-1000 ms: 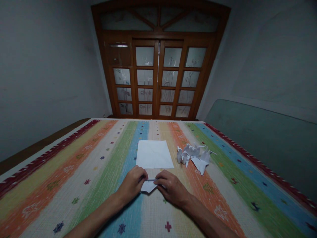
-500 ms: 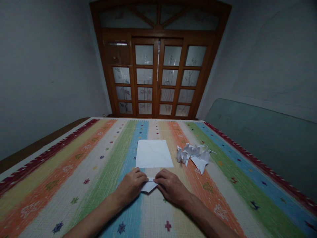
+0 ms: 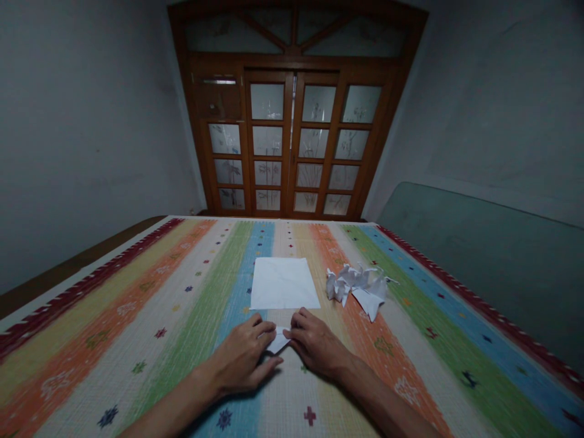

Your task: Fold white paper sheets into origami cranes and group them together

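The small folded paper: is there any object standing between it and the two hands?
Nothing visible stands between them: the fingers of the left hand and the right hand both touch the small folded paper. The flat white sheet lies beyond it, and the crumpled-looking paper shapes lie farther right.

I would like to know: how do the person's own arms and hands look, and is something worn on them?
The left hand and right hand wear no gloves. The left forearm and right forearm are bare, with no sleeve, watch or bracelet in view. I see no ring, though the picture is dim.
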Demonstrator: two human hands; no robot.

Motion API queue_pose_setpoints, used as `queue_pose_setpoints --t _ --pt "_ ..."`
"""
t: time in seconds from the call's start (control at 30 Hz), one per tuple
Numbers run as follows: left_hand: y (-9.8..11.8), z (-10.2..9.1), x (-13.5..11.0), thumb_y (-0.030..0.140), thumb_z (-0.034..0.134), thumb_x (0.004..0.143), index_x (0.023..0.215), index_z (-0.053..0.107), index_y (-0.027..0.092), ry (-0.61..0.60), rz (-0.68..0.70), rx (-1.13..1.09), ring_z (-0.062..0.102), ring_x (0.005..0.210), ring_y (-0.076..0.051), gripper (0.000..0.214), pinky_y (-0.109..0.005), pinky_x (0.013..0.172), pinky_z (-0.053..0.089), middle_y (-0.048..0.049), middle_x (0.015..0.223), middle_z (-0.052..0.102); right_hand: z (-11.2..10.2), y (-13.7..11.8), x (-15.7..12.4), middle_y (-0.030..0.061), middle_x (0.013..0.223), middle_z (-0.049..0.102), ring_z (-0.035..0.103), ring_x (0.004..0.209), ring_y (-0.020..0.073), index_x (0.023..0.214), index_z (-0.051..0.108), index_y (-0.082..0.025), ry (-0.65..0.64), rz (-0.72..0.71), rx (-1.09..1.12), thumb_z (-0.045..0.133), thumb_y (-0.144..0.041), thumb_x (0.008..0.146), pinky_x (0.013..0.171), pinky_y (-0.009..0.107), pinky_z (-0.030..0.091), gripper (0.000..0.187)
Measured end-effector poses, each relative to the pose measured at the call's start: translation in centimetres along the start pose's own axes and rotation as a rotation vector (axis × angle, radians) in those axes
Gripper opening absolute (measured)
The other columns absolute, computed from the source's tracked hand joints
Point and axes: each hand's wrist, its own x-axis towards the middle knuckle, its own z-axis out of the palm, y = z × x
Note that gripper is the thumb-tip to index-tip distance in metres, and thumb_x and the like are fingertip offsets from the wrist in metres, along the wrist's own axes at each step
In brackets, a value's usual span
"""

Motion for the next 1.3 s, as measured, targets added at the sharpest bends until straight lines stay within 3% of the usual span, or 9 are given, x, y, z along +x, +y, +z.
queue_pose_setpoints --t 0.1,0.17,0.3,0.43,0.53,0.63,1.0,1.3 --pt "0.0 0.3 0.1 0.035 0.066 0.091 0.108 0.069 0.017 0.009 -0.018 -0.001 0.059 0.103 -0.030 0.024 -0.043 0.089 0.052 -0.0120 0.112 0.070 0.1 0.2 -0.1 0.0072 0.089 0.061 0.054 0.088 0.0206 0.094 0.071 -0.016 -0.022 0.015 0.053 0.055 -0.017 0.098 0.074 0.030 0.047 0.016" --pt "-0.1 0.6 0.1 0.028 0.059 0.096 0.106 0.071 0.017 0.036 -0.022 -0.011 0.059 0.101 -0.029 0.019 -0.043 0.089 0.052 -0.0112 0.109 0.072 0.0 0.4 -0.2 0.0069 0.090 0.060 0.055 0.086 0.0192 0.098 0.072 -0.016 -0.027 0.029 0.104 0.056 -0.017 0.098 0.073 0.028 0.047 0.016" --pt "-0.4 1.2 0.2 0.024 0.049 0.101 0.101 0.077 0.020 0.116 -0.061 -0.157 0.062 0.096 -0.025 0.028 -0.039 0.087 0.052 -0.0092 0.105 0.076 -0.1 0.7 -0.3 0.0065 0.090 0.061 0.057 0.083 0.0176 0.098 0.074 -0.016 -0.027 0.062 0.179 0.059 -0.014 0.096 0.071 0.026 0.047 0.016" --pt "-0.7 1.4 0.4 0.029 0.058 0.096 0.089 0.080 0.022 0.187 -0.249 -0.358 0.067 0.089 -0.023 0.024 -0.038 0.086 0.051 -0.0073 0.095 0.079 0.0 1.0 -0.3 0.0057 0.088 0.064 0.060 0.081 0.0172 0.094 0.077 -0.017 0.002 0.100 0.235 0.063 -0.009 0.091 0.071 0.026 0.047 0.016" --pt "-0.8 1.2 0.6 0.034 0.064 0.090 0.093 0.081 0.023 0.190 -0.394 -0.458 0.069 0.087 -0.024 0.020 -0.036 0.083 0.052 -0.0064 0.092 0.079 0.3 1.2 -0.3 0.0054 0.086 0.067 0.061 0.081 0.0173 0.095 0.078 -0.019 0.018 0.113 0.256 0.066 -0.009 0.089 0.071 0.026 0.047 0.017" --pt "-0.7 1.1 0.9 0.034 0.066 0.086 0.088 0.081 0.022 0.192 -0.460 -0.488 0.070 0.087 -0.025 0.019 -0.035 0.081 0.052 -0.0067 0.091 0.079 0.5 1.5 -0.2 0.0060 0.086 0.069 0.063 0.082 0.0181 0.098 0.079 -0.020 0.048 0.130 0.282 0.068 -0.010 0.088 0.071 0.026 0.048 0.017" --pt "-0.7 1.6 1.4 0.021 0.066 0.080 0.072 0.078 0.020 0.205 -0.491 -0.481 0.071 0.085 -0.023 0.015 -0.034 0.081 0.052 -0.0063 0.090 0.079 0.5 2.0 0.3 0.0040 0.080 0.075 0.068 0.075 0.0169 0.091 0.082 -0.022 0.059 0.227 0.369 0.071 -0.001 0.080 0.071 0.025 0.049 0.026" --pt "-1.1 2.1 1.0 0.012 0.064 0.080 0.079 0.080 0.023 0.206 -0.426 -0.454 0.070 0.087 -0.022 0.020 -0.034 0.081 0.053 -0.0041 0.093 0.078 0.0 1.5 0.4 0.0049 0.080 0.073 0.066 0.075 0.0169 0.091 0.082 -0.021 0.048 0.254 0.386 0.069 -0.001 0.080 0.070 0.024 0.047 0.026"
